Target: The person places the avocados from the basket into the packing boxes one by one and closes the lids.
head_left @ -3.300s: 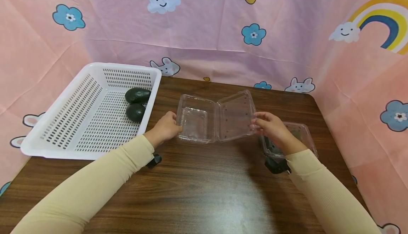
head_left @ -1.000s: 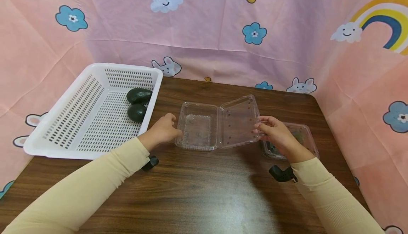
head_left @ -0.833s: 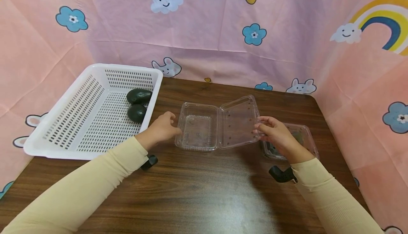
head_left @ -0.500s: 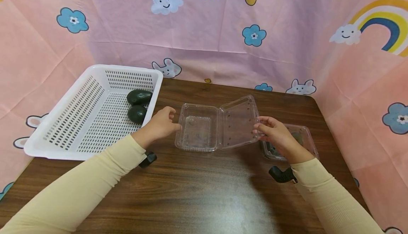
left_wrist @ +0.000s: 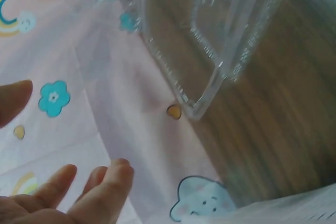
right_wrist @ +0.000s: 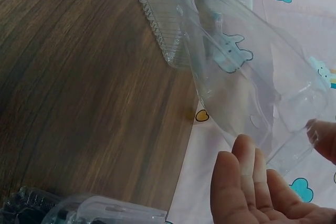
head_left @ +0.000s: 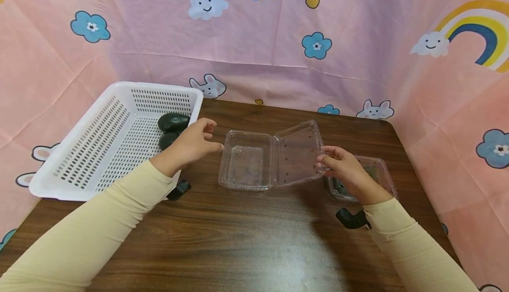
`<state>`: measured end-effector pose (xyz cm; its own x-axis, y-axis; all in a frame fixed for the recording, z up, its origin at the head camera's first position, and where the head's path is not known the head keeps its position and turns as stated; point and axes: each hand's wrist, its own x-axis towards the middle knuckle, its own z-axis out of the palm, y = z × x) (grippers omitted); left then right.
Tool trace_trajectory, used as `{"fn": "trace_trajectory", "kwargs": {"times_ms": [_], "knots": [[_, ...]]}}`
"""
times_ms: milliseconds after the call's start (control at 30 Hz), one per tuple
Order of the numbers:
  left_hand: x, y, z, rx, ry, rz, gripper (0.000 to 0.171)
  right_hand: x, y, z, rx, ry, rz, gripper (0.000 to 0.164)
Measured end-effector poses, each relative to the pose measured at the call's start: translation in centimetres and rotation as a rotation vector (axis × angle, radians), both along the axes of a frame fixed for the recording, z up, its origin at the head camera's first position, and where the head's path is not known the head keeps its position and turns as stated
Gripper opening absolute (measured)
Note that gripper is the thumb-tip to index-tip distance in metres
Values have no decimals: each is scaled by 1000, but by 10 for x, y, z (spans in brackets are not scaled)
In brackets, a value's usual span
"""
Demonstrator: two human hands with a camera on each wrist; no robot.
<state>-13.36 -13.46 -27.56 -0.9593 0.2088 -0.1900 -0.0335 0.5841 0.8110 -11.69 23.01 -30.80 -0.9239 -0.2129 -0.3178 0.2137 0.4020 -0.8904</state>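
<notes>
A clear plastic clamshell container [head_left: 246, 164] stands on the table with its lid [head_left: 298, 153] swung up and out to the right; nothing lies in its base. My right hand [head_left: 343, 168] pinches the lid's outer edge between thumb and fingers, as the right wrist view also shows. My left hand [head_left: 191, 144] is held with thumb and fingers spread, between the container and the white basket [head_left: 37, 186], and holds nothing. Inside the basket, by its right wall, are two dark green avocados [head_left: 172, 122], the nearer one partly hidden by the left hand.
Behind my right hand, a second clear clamshell [head_left: 381, 172] with dark green contents sits on the right of the brown wooden table [head_left: 254, 239]. A pink patterned cloth [head_left: 254, 40] hangs along the table's back and sides.
My left hand has left the container's left edge and moved left and up toward the basket, fingers spreading. The right hand keeps hold of the lid; the container now sits slightly nearer.
</notes>
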Motion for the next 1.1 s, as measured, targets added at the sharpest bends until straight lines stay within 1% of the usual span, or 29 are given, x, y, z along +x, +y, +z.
{"fn": "trace_trajectory", "kwargs": {"times_ms": [167,267,400,633,833,1100], "knots": [[-2,-7,13,21,44,15,66,0,0,1,-2,4,7,57],[-3,-13,20,32,56,27,67,0,0,2,-7,6,12,57],[-5,-20,26,52,71,38,69,0,1,1,2,10,14,56],[-11,-35,30,93,116,38,79,-1,3,0,30,8,3,54],[-17,-47,31,79,158,57,76,-1,3,1,30,7,3,54],[-25,-65,30,78,173,62,75,-2,3,1,40,19,6,53]]}}
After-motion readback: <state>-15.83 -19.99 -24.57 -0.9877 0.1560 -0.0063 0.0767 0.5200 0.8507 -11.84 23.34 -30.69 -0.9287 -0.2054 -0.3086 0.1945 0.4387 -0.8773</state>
